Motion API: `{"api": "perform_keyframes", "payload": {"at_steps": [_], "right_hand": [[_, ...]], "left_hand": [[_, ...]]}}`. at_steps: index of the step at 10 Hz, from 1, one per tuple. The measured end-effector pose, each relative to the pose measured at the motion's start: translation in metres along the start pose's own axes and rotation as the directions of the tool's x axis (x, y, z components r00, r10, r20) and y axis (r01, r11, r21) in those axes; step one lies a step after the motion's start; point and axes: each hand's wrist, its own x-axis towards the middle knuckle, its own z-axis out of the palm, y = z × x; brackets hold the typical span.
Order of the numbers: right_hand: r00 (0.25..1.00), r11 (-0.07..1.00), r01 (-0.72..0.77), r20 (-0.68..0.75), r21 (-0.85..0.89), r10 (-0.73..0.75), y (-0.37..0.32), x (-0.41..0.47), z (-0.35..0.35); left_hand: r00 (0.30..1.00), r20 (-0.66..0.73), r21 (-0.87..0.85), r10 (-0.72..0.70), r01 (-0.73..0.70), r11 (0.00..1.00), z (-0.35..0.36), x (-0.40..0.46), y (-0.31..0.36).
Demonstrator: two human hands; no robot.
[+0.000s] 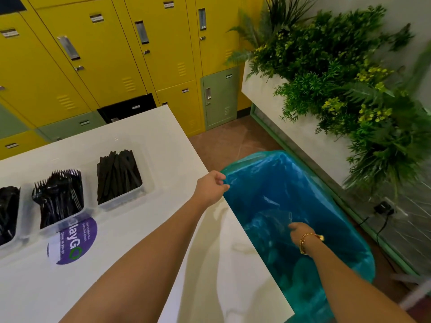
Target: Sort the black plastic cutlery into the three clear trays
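Left hand (211,188) pinches the blue bin liner (275,183) rim at the white surface (163,148) edge. Right hand (299,230) reaches inside, pinching clear plastic wrap (278,216). Three clear trays at left: knives (117,176) rightmost, forks (59,197) middle, leftmost tray (8,212) contents unclear.

A single wide-angle head view looks steeply down and forward from standing height. The white table (144,141) fills the lower left of the frame, the blue-lined bin (303,183) the lower right, yellow lockers (98,57) the top.
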Motion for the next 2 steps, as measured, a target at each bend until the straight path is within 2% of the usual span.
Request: {"api": "perform_keyframes", "payload": {"at_steps": [1, 2], "right_hand": [[0.997, 1.0, 0.016, 0.07, -0.01, -0.016, 0.019, 0.007, 0.016], [0.997, 0.998, -0.005, 0.072, 0.069, 0.0, 0.032, 0.011, 0.024]], "left_hand": [[1.0, 0.023, 0.051, 0.005, -0.006, 0.999, 0.01, -0.001, -0.004], [0.998, 0.05, 0.072, -0.024, 0.021, 0.997, 0.018, -0.006, -0.004]]}}
